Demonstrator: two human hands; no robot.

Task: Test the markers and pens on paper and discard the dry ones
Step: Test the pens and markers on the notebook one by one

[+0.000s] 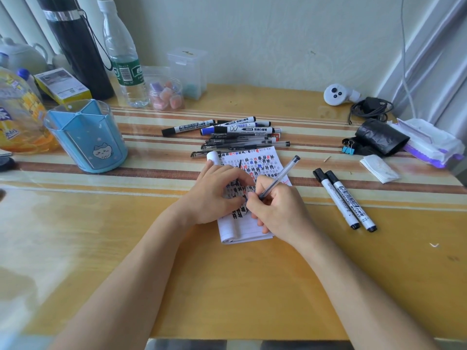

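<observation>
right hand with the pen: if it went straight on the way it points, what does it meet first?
The right hand points up-left. First in line is the left hand, resting on the paper just beyond the pen tip. They look almost touching, though depth is unclear.

Pale off-white textured wall (265, 41) behind, with a few small specks on it. Yellow-orange wooden tabletop (227, 286) butts against it; the surface is glossy and reflective. Beige-and-brown striped band (316, 137) runs side to side across the table's far half, under the same gloss. White vertical ribbed slats (15, 18) in the far left corner. White moulded frame or pipes (434, 46) at far right, can't tell which, with a thin white cable (404, 46) hanging in front. Light is soft and diffuse, with the brightest glare on the table's left side.
</observation>
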